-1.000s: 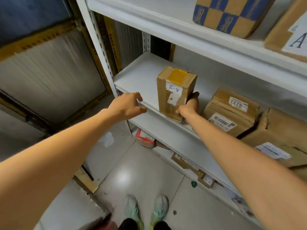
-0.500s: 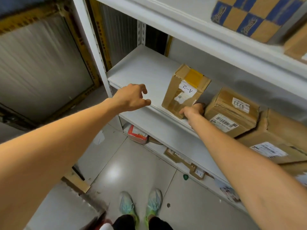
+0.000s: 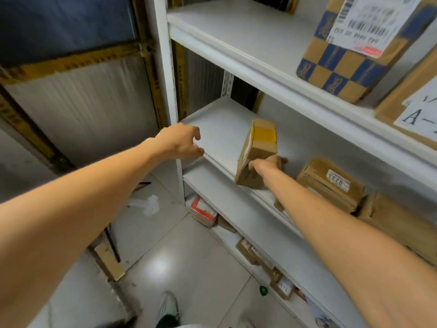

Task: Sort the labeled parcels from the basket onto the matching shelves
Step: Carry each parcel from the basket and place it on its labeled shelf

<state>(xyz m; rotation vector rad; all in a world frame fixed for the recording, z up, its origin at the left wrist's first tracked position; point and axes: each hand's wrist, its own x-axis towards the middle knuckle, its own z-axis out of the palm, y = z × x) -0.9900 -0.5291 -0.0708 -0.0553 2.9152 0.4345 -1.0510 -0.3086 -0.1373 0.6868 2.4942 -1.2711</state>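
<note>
A small brown cardboard parcel [image 3: 257, 150] with yellow tape on top stands tilted on the middle white shelf [image 3: 222, 119]. Its lower corner rests near the shelf's front edge. My right hand [image 3: 268, 163] grips the parcel's lower right side. My left hand [image 3: 182, 140] hovers at the shelf's front left corner, fingers curled and apart, holding nothing. The parcel's label faces away and is hard to read. The basket is out of view.
More brown parcels [image 3: 331, 183] lie to the right on the same shelf. A blue-and-tan checkered box [image 3: 340, 69] and a box marked "A-" [image 3: 416, 110] sit on the upper shelf [image 3: 248, 43]. Small parcels [image 3: 204, 211] lie on the bottom shelf. Tiled floor lies below.
The parcel has turned and tipped further back onto the shelf, its label side swinging away from me. My right hand stayed on it. My left hand held near the shelf corner.
</note>
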